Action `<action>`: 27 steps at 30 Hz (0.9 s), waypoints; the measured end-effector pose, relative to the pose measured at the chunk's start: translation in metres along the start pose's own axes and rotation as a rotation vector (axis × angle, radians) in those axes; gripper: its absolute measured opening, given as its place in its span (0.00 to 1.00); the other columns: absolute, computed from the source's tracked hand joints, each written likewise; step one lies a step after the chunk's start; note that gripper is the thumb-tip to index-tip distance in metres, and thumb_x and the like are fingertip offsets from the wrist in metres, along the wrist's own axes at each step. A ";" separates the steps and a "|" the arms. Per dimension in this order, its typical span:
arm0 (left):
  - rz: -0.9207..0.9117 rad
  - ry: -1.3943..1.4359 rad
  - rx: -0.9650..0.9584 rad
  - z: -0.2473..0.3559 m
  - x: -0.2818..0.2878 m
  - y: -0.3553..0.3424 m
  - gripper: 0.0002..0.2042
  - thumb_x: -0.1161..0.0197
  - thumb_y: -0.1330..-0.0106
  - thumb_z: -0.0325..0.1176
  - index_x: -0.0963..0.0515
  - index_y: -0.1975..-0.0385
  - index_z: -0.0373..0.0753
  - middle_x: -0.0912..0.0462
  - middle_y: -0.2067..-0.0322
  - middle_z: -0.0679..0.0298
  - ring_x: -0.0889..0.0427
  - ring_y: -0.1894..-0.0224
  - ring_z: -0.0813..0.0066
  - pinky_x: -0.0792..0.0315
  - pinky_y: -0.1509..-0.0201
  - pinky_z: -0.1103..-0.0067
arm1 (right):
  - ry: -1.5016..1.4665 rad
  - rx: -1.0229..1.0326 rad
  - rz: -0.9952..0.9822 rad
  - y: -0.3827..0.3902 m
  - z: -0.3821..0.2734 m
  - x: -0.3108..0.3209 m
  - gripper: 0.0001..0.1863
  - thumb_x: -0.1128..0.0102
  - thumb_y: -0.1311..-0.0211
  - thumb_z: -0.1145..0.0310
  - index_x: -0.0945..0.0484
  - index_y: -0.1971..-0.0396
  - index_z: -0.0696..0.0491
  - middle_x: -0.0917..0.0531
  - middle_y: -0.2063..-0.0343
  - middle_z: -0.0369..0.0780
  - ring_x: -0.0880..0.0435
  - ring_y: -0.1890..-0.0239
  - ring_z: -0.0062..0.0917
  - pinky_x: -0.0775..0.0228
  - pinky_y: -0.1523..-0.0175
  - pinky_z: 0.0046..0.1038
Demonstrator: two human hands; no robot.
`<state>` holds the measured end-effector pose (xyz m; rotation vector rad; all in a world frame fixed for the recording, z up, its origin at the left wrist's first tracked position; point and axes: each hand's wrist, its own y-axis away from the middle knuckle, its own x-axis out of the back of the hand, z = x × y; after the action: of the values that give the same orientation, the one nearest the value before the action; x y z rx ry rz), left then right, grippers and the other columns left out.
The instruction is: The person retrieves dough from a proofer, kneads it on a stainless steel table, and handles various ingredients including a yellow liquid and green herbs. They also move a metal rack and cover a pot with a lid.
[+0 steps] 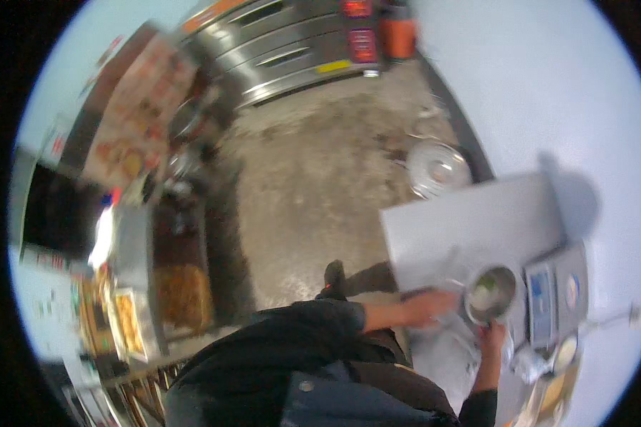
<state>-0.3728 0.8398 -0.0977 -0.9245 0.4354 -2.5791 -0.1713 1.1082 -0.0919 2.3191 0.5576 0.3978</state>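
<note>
A round metal bowl (pixel 506 282) stands on the steel table (pixel 470 220) to my right, with something white and green inside it. My right hand (pixel 491 337) is at the bowl's near rim, its fingers closed on the edge. Just left of the bowl, my left hand (pixel 433 307) reaches over the table with its palm side down. Motion smears its fingers, and I cannot tell whether they hold anything. Beside the bowl on the right sits a device with a blue panel (pixel 540 299), which looks like a scale.
A round silvery lid or pan (pixel 439 169) is on the floor beyond the table. A steel deck oven (pixel 285 53) stands at the far side, with an orange bucket (pixel 399 39) beside it. On the left, a tray of yellow food (pixel 127 322) sits near a brown-filled container (pixel 183 297).
</note>
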 end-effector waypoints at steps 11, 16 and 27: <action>0.398 0.077 0.553 -0.109 0.287 0.178 0.19 0.34 0.40 0.29 0.23 0.47 0.41 0.28 0.37 0.55 0.23 0.40 0.51 0.26 0.38 0.62 | 0.427 0.726 0.496 0.082 -0.045 -0.236 0.23 0.44 0.29 0.64 0.25 0.40 0.61 0.21 0.43 0.48 0.21 0.41 0.41 0.29 0.35 0.41; 0.488 0.026 1.117 -0.172 0.490 0.401 0.15 0.35 0.37 0.35 0.19 0.50 0.43 0.22 0.43 0.56 0.19 0.44 0.56 0.23 0.43 0.64 | 0.701 1.048 0.065 0.110 -0.032 -0.559 0.20 0.41 0.29 0.68 0.23 0.42 0.61 0.20 0.46 0.47 0.20 0.45 0.37 0.28 0.39 0.36; 1.107 -0.229 1.766 -0.242 0.789 0.780 0.16 0.34 0.38 0.38 0.17 0.52 0.39 0.14 0.55 0.56 0.15 0.50 0.58 0.23 0.44 0.66 | 0.908 0.310 -1.252 0.216 0.129 -1.269 0.13 0.37 0.31 0.69 0.20 0.49 0.55 0.16 0.60 0.38 0.12 0.61 0.25 0.21 0.59 0.26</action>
<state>-0.9170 -0.1556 -0.1615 -0.1000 -0.9946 -0.9876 -1.1471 0.2639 -0.1873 1.4510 2.4011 0.7164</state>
